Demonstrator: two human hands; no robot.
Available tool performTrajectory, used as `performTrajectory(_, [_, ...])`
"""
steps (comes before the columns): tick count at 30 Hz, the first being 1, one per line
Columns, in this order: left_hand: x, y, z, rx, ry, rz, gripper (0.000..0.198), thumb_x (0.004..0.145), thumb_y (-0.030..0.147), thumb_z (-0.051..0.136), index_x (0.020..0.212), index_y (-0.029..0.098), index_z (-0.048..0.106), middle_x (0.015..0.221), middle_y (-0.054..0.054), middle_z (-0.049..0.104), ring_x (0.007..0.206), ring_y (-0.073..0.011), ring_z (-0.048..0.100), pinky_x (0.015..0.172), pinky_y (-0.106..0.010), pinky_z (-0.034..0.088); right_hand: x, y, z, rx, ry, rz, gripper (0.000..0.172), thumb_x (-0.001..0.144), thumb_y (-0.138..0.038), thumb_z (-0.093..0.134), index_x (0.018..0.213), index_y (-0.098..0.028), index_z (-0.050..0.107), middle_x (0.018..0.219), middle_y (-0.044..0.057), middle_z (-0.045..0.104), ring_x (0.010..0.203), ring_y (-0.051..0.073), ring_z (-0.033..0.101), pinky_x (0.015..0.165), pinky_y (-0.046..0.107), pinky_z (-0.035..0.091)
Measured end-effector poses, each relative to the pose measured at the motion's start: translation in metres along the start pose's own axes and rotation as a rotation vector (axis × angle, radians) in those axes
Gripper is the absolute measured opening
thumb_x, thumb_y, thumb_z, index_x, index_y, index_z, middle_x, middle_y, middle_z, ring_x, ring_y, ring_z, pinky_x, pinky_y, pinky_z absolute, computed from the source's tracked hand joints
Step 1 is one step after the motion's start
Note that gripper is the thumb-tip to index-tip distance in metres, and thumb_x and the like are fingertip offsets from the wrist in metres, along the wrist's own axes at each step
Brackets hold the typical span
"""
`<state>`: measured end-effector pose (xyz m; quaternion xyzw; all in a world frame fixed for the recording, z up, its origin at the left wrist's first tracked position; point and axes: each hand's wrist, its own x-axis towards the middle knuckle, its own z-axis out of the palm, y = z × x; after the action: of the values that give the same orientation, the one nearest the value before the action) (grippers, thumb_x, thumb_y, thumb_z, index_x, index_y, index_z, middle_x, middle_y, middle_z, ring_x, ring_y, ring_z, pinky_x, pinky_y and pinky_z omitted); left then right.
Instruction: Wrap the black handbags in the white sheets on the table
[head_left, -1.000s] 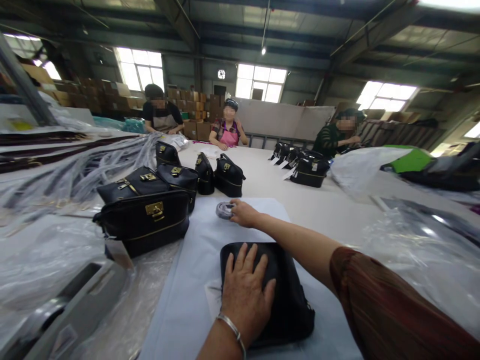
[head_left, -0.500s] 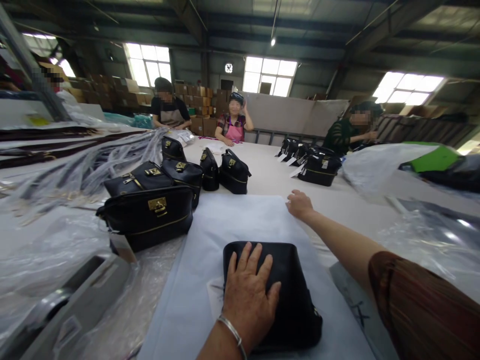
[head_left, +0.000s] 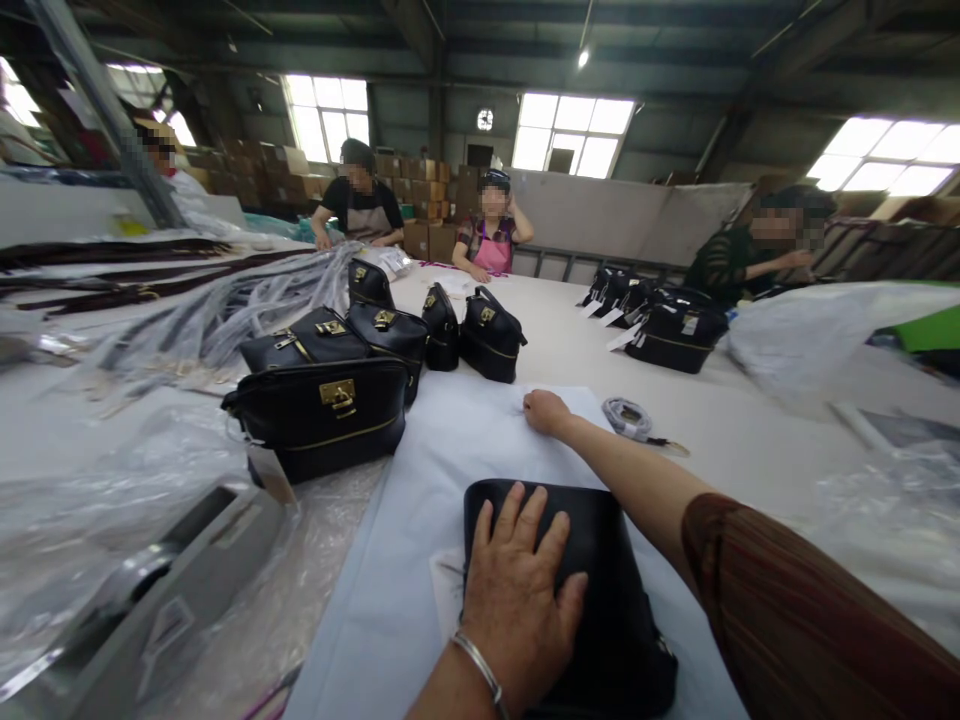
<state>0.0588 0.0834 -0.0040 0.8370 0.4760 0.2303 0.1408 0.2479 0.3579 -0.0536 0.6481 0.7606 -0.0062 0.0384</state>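
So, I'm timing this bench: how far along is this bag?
Done: the black bag lies flat on the white paper sheet. In hand: the left hand presses the bag, the right hand touches the sheet's far end. Remaining: the sheet lies unfolded, no paper covers the bag, and the wrapped strap coil sits off it.

No writing can be read. The white tags (head_left: 604,312) on the handbags (head_left: 675,335) near the far right edge of the table (head_left: 570,345) are too small. The marks on the paper slip (head_left: 448,600) under the flat black bag (head_left: 600,560) at the near edge are blurred.
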Motion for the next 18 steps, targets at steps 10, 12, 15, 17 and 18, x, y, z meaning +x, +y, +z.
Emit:
performTrajectory(10, [0.000, 0.000, -0.001, -0.001, -0.004, -0.005, 0.053, 0.097, 0.049, 0.051, 0.148, 0.034, 0.050, 0.164, 0.000, 0.035, 0.154, -0.0304, 0.024, 0.124, -0.063, 0.023, -0.023, 0.006, -0.024, -0.051, 0.283, -0.098, 0.029, 0.093, -0.018, 0.047, 0.102, -0.011, 0.073, 0.114, 0.018, 0.068, 0.112, 0.030, 0.057, 0.096, 0.038, 0.042])
performTrajectory(12, [-0.001, 0.001, -0.002, -0.002, -0.002, -0.005, 0.053, 0.097, 0.049, 0.051, 0.148, 0.034, 0.049, 0.164, 0.000, 0.035, 0.154, -0.0305, 0.024, 0.124, -0.064, 0.023, -0.022, 0.008, -0.024, 0.012, 0.288, -0.101, 0.028, 0.093, -0.017, 0.046, 0.104, -0.012, 0.072, 0.116, 0.018, 0.067, 0.114, 0.029, 0.057, 0.100, 0.037, 0.040])
performTrajectory(15, [0.000, 0.000, -0.001, -0.002, -0.002, -0.005, 0.054, 0.097, 0.048, 0.052, 0.149, 0.034, 0.050, 0.164, 0.000, 0.035, 0.154, -0.0310, 0.025, 0.124, -0.063, 0.024, -0.011, 0.008, -0.020, 0.118, 0.185, -0.042, 0.031, 0.095, -0.018, 0.046, 0.117, -0.014, 0.068, 0.129, 0.014, 0.065, 0.120, 0.025, 0.056, 0.104, 0.032, 0.040])
performTrajectory(17, [0.000, 0.000, -0.001, -0.002, -0.003, -0.004, 0.054, 0.096, 0.048, 0.053, 0.148, 0.034, 0.050, 0.164, 0.000, 0.035, 0.154, -0.0314, 0.025, 0.124, -0.063, 0.024, 0.001, 0.006, -0.016, 0.143, 0.133, 0.002, 0.040, 0.096, -0.023, 0.049, 0.133, -0.014, 0.060, 0.139, 0.014, 0.060, 0.125, 0.025, 0.055, 0.105, 0.032, 0.041])
performTrajectory(18, [0.000, 0.000, 0.000, -0.002, -0.004, -0.002, 0.055, 0.095, 0.047, 0.054, 0.148, 0.034, 0.050, 0.164, 0.000, 0.035, 0.153, -0.0318, 0.025, 0.124, -0.063, 0.024, 0.007, 0.005, -0.013, 0.145, 0.114, 0.022, 0.046, 0.096, -0.027, 0.052, 0.140, -0.013, 0.055, 0.142, 0.015, 0.059, 0.127, 0.026, 0.055, 0.105, 0.034, 0.042])
